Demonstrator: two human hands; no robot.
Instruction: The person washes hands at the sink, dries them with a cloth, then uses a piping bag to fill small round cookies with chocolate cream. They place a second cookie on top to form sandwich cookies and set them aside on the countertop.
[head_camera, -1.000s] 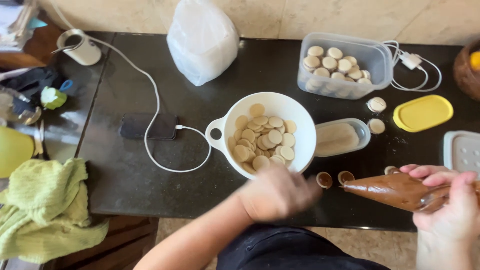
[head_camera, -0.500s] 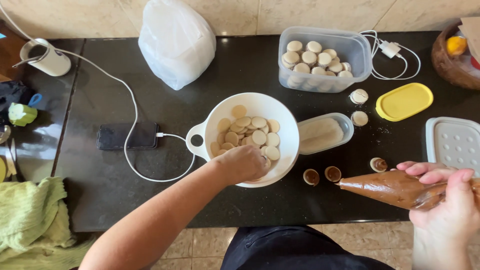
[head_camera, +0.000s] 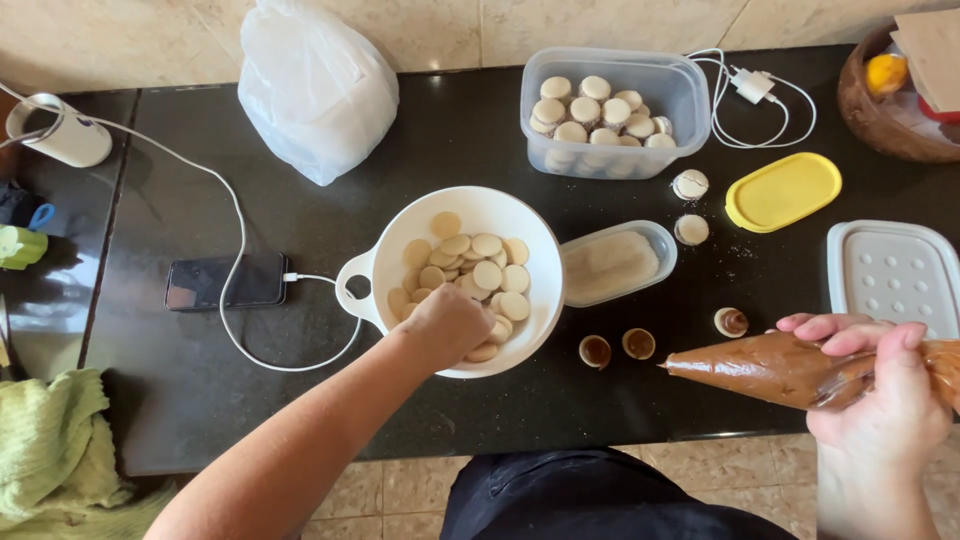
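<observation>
Left hand (head_camera: 447, 322) dips into the white bowl (head_camera: 395, 250), fingers curled on a cookie disc; right hand (head_camera: 885, 395) clamps the piping bag (head_camera: 770, 365), filling likely next

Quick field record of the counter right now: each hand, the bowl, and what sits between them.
left hand: reaching into white bowl, on the pale round cookies
right hand: gripping piping bag of brown filling, tip pointing left
between: two filled cookie halves on black counter
behind bowl: clear tub of sandwiched cookies
</observation>
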